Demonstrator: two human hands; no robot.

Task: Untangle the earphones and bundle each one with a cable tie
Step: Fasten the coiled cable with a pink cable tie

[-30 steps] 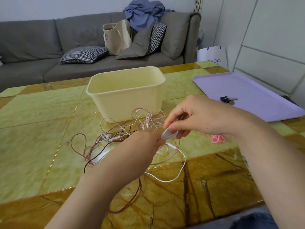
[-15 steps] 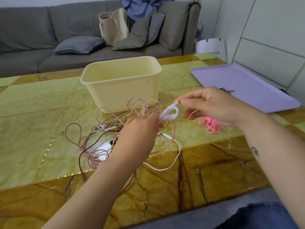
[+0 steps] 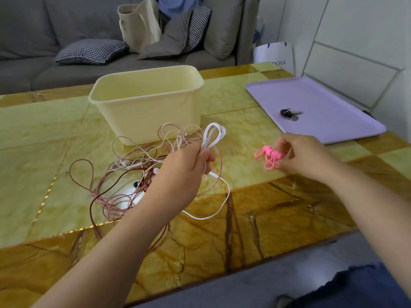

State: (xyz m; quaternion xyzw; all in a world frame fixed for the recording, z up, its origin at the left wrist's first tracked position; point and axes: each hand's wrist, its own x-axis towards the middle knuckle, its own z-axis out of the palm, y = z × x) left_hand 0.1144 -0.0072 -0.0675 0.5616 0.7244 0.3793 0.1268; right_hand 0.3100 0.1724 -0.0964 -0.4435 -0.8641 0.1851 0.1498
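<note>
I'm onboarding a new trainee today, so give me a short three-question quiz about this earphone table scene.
1. True or false: the left hand grips the looped white earphone cable.
2. What does the right hand pinch? A scissors, B pink cable ties, C a pen.
3. Fill in: the keys lie on the ____ tray.
Key: 1 true; 2 B; 3 purple.

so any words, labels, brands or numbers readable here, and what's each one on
"ROYA": blue print on the white paper bag beside the sofa; the table hides anything before it.
Nothing else: the cream bin, purple tray and tote bag show no lettering.
</note>
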